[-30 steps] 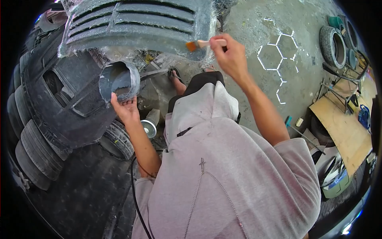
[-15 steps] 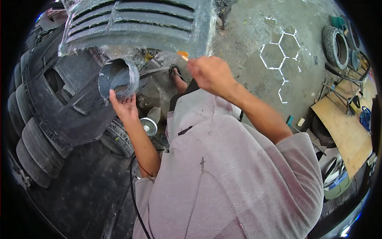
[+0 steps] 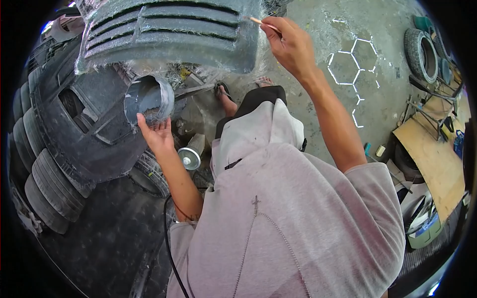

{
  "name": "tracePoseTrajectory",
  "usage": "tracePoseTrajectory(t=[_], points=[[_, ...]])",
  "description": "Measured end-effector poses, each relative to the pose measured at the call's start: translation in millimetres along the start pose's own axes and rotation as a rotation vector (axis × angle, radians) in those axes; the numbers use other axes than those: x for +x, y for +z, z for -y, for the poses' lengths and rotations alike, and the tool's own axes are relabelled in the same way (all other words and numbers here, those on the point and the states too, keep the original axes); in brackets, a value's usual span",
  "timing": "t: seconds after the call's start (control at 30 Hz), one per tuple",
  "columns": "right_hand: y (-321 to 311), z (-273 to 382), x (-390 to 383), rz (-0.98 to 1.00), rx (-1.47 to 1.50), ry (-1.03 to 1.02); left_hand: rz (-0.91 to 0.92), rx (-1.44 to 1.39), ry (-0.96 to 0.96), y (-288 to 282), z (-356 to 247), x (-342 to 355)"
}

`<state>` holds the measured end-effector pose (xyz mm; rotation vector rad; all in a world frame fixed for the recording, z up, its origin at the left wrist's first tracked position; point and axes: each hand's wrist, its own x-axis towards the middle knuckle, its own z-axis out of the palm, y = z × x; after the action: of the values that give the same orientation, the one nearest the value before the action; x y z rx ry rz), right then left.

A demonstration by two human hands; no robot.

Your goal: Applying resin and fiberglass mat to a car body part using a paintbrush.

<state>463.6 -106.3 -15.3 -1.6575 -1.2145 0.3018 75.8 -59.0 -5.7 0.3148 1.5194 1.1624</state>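
Observation:
My left hand (image 3: 158,135) is wrapped round the underside of a round grey tub (image 3: 166,97), thumb at its near side. The tub is tilted, its inside smeared, with some brownish matter low in it. My right hand (image 3: 290,47) pinches a small brush (image 3: 257,21) by its pale, thin handle. The brush's tip is at the right end of a grey slotted panel (image 3: 198,54); whether it touches is hard to tell. Frayed, hair-like fibres stick out along the panel's edges, and long curved slots run across it.
A large black moulded part (image 3: 104,144) lies on the left, against stacked tyres (image 3: 52,181). Below the tub is a round, metal-rimmed thing (image 3: 189,158). At right are another tyre (image 3: 420,54) and a wooden board (image 3: 427,154). White lines (image 3: 355,62) mark the concrete floor.
My right hand has moved up and to the right with the brush, from the panel's lower edge to its right end. My left hand and the tub have hardly moved.

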Motion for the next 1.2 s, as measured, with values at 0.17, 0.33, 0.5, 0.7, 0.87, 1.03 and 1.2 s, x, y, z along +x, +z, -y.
tracePoseTrajectory(t=[0.17,0.33,0.5,0.7,0.87,1.03,1.2], points=[[-3.5,-11.2,-3.6,0.077,-0.287,-0.198,-0.009,-0.01,-0.002,-2.4,2.4,5.9],[2.6,13.6,-57.0,0.389,-0.196,-0.308,-0.02,-0.005,0.003,4.1,-0.2,-3.0],[-12.7,44.0,-43.4,0.317,-0.052,-0.194,-0.029,-0.007,-0.004,1.9,0.6,-2.7],[-3.5,29.3,-43.0,0.603,-0.276,-0.421,0.026,0.019,0.024,6.9,1.4,-9.9],[-9.6,41.4,-26.3,0.29,0.065,0.062,0.0,-0.028,0.024,5.0,4.0,-10.0],[-16.7,2.3,23.7,0.486,0.057,0.045,0.007,-0.006,0.02,4.9,2.3,-6.7],[-31.7,15.9,42.4,0.561,0.217,0.062,0.012,-0.029,0.019,1.9,4.6,-5.7]])
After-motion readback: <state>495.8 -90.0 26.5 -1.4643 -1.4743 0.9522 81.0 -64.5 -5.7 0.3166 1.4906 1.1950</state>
